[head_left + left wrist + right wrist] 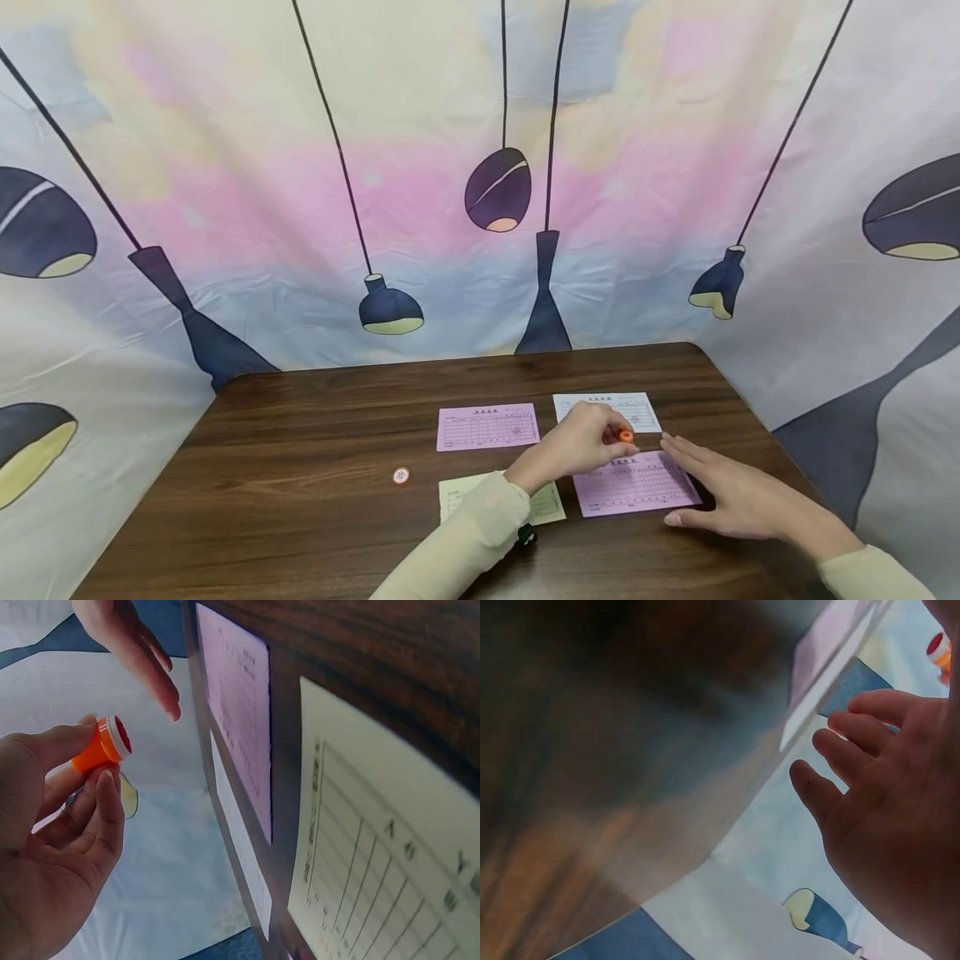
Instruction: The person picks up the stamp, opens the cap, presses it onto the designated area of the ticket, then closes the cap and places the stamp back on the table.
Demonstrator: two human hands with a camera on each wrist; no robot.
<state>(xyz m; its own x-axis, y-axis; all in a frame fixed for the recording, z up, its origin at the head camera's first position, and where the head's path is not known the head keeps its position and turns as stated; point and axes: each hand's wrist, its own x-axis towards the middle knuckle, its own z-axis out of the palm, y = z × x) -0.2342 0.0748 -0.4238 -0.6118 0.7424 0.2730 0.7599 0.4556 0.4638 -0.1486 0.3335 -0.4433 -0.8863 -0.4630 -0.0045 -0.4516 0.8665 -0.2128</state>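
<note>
Between the thumb and fingers of my left hand (581,440) is a small orange stamp (96,752). In the left wrist view its white-rimmed end shows a red face. The hand holds it above a pink printed form (636,490), near that form's top edge. My right hand (731,487) lies at the right side of the same form, fingers extended and thumb apart, gripping nothing. A round cap (401,476) with a red mark sits on the table to the left.
Another pink form (487,429) and a white form (645,413) lie farther back, both bearing reddish marks. A yellow-green form (552,505) is partly hidden under my left forearm. The dark wooden table (300,467) meets a patterned curtain (442,208) behind.
</note>
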